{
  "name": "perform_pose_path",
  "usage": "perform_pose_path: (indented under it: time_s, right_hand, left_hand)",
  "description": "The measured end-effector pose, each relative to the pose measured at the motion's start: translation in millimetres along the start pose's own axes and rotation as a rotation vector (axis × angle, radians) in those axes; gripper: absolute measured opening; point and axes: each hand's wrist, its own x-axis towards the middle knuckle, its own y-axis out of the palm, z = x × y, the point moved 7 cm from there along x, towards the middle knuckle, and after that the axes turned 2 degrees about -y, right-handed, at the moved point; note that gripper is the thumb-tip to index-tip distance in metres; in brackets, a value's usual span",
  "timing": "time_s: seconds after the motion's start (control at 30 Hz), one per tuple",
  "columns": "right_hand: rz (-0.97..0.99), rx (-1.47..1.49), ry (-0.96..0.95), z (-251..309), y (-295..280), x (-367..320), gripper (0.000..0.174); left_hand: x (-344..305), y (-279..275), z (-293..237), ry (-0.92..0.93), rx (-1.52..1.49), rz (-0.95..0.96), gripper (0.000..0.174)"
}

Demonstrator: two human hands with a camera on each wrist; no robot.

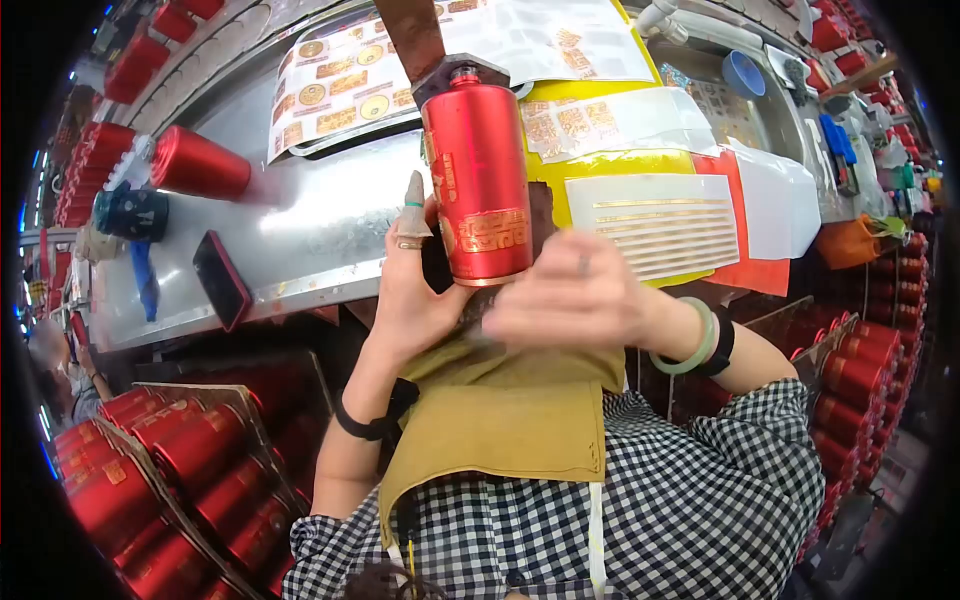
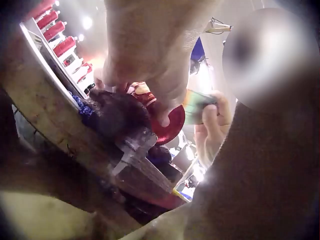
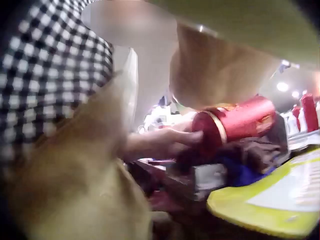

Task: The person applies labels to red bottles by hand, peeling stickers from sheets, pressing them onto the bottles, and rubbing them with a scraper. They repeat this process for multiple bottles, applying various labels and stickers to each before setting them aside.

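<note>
Our left hand clamps the glossy red cylindrical bottle, thumb at its base; our blurred right hand pinches a greenish piece. The silver metal desk leaves edge room leftward.

In the head view, you wear a checked black-and-white shirt, mustard apron, black strap at seven o'clock, pale green bangle at three and, apparently, a finger cover at eleven.
</note>
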Motion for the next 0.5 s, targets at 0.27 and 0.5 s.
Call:
perform_pose_path:
  time_s: [0.27,0.5]
  right_hand:
    - [0.073,0.11,0.091,3,-5,-5,0.028]
    - [-0.203,0.326,0.636,-36,-50,15,0.031]
  left_hand:
    - [31,-24,-10,-0.077,-0.527,0.071,0.104]
    - [78,9,-18,-0.492,-0.731,0.187,0.059]
